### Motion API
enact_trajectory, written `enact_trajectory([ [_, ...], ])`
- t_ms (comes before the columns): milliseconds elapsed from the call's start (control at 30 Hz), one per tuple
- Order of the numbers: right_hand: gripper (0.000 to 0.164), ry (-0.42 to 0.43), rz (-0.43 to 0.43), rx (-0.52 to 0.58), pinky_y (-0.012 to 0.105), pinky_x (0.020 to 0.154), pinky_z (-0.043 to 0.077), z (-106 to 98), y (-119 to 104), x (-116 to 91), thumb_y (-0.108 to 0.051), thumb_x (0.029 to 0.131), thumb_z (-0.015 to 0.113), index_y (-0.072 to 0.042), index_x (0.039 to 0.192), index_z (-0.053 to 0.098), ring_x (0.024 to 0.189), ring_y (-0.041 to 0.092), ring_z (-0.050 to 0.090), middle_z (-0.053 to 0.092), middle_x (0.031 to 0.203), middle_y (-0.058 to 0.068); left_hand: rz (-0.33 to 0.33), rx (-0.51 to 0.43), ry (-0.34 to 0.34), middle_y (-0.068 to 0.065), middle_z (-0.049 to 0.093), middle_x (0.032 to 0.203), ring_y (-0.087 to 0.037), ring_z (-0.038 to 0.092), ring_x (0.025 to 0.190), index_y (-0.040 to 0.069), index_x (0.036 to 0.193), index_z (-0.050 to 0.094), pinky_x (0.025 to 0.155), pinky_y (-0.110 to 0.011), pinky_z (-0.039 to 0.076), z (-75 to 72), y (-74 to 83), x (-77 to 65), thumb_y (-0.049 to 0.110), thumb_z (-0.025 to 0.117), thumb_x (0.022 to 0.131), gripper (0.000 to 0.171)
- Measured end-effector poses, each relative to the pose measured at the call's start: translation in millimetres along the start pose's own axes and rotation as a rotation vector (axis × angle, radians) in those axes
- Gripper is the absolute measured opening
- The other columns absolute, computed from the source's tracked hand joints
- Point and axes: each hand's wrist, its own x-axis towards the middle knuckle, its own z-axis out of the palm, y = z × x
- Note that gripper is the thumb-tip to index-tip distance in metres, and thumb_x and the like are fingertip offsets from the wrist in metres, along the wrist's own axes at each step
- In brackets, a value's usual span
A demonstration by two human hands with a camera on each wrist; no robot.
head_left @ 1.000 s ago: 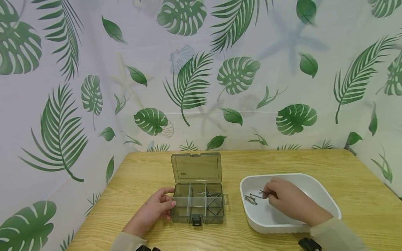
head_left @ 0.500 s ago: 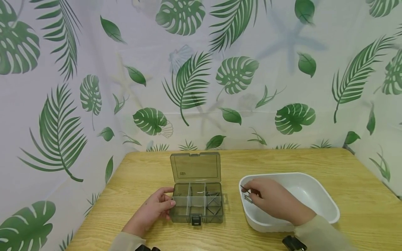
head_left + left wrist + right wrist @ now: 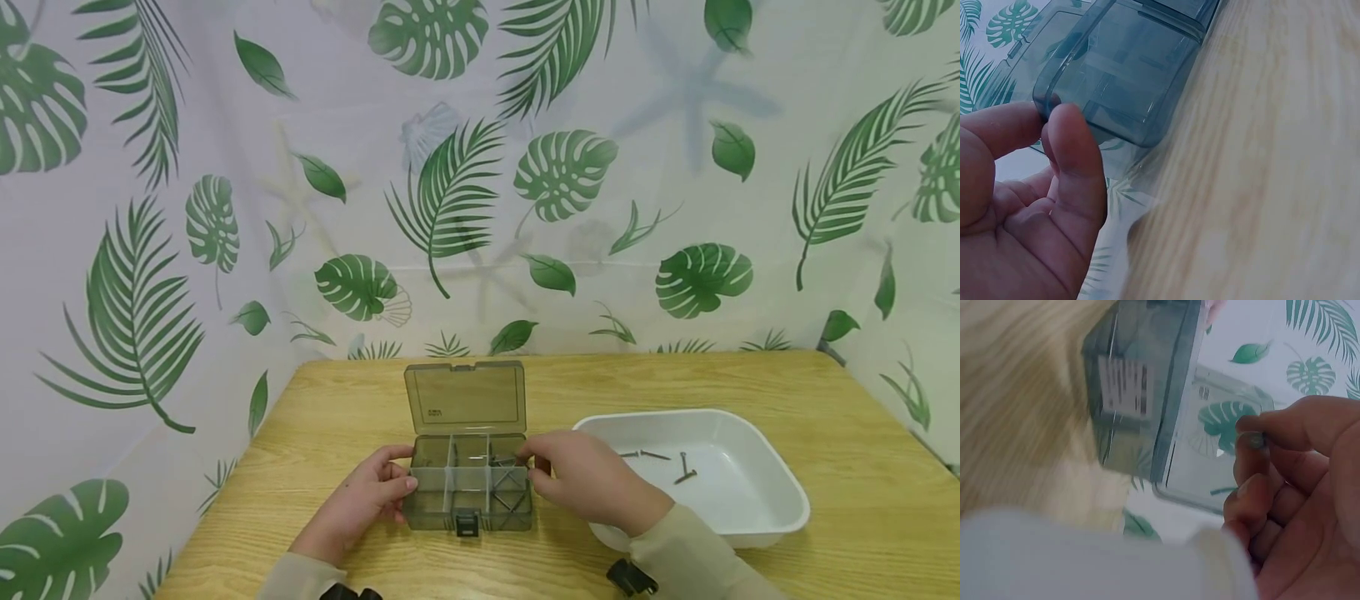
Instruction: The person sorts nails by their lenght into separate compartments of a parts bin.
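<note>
A smoky clear compartment box [image 3: 431, 522] stands on the table, its lid [image 3: 467, 400] raised at the back. At its left end my left hand [image 3: 367, 493] grips the edge between thumb and fingers. My right hand [image 3: 596, 479] is at the box's right end, fingertips over the back right compartment. In the right wrist view, a screw [image 3: 1255, 441] is pinched between thumb and forefinger; only its round head shows clearly. Several dark screws [image 3: 510, 498] lie crossed in the right-hand compartments. Part of the back right compartment is hidden by my right fingers.
A white tray [image 3: 750, 500] stands to the right on the wooden table [image 3: 337, 400], with several loose screws [image 3: 686, 477] in it. My right forearm crosses the tray's front left corner. A leaf-patterned cloth [image 3: 487, 200] hangs behind the table.
My right hand has picked a screw from the tray and moved left with it to the box. The left hand keeps its grip on the box's left end.
</note>
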Motion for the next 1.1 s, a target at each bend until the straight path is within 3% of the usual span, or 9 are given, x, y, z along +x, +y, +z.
enact_trajectory([
  [300, 0.021, -0.044, 0.052, -0.007, 0.029, 0.056, 0.043, 17, -8, 14, -0.011, 0.095, 0.064, -0.013, 0.114, 0.074, 0.060, 0.006, 0.047, 0.059, 0.077, -0.014, 0.000, 0.008, 0.005, -0.009, 0.053, 0.097, -0.016, 0.050, 0.069, -0.002, 0.152, 0.032, 0.063, -0.032, 0.054, -2.0, -0.1, 0.2, 0.010, 0.059, 0.103, 0.057],
  [567, 0.023, -0.046, 0.085, -0.001, 0.031, 0.057, 0.044, 15, -5, 9, -0.019, 0.096, 0.068, -0.017, 0.118, 0.072, 0.062, 0.006, 0.049, 0.058, 0.080, -0.015, 0.004, 0.020, 0.004, -0.009, 0.053, 0.098, -0.016, 0.050, 0.070, -0.002, 0.152, 0.033, 0.063, -0.031, 0.054, -1.7, -1.9, 0.6, 0.011, 0.059, 0.103, 0.056],
  [800, 0.021, -0.003, 0.134, -0.005, 0.030, 0.054, 0.043, -2, 9, -4, -0.019, 0.097, 0.068, -0.020, 0.117, 0.072, 0.056, 0.008, 0.046, 0.055, 0.076, -0.015, 0.005, 0.021, 0.010, -0.009, 0.053, 0.098, -0.017, 0.051, 0.071, -0.002, 0.151, 0.033, 0.063, -0.032, 0.054, -2.3, -2.3, 1.2, 0.011, 0.060, 0.103, 0.057],
  [1100, 0.022, -0.009, 0.200, -0.035, 0.031, 0.063, 0.045, -22, 46, -24, -0.017, 0.096, 0.068, -0.020, 0.118, 0.070, 0.065, 0.006, 0.050, 0.057, 0.080, -0.014, 0.001, 0.029, 0.012, -0.009, 0.053, 0.097, -0.017, 0.051, 0.072, -0.001, 0.151, 0.034, 0.062, -0.032, 0.054, -2.2, -1.7, 1.8, 0.011, 0.060, 0.103, 0.056],
])
